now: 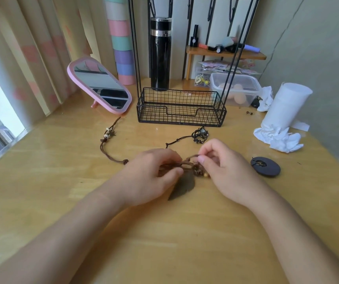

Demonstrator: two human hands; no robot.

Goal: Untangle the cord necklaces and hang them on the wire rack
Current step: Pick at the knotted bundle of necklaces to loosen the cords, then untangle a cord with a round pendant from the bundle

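Bringing both forearms in low over the table (164,242) and meeting at the snarl mid-table; clamping the bunched part of the brown cord necklace (186,164) in the left hand (154,173) grip; nipping one loop of it between thumb and forefinger in the right hand (224,167) grip, so both closed tight on cord.

Probably best using the left purely as an anchor and feeding that loop back through, not yanking; guessing a hard pull would just cinch it round the beads (202,174); also minding the leaf pendant (183,187) lying under the knuckles.

Tracing the brown cord's long run: heading left from the hands, then bending away, tail end pointing at the foot of the pink mirror (101,87).

Spotting the black cord necklace (199,135) just beyond the fingers, stretching away and rightward, bunched end aiming at the wire rack (180,107) basket front, near but apart; not managing to tell whether its near end is caught in the snarl.

Seeing nothing hanging on the hooks (210,9) yet.
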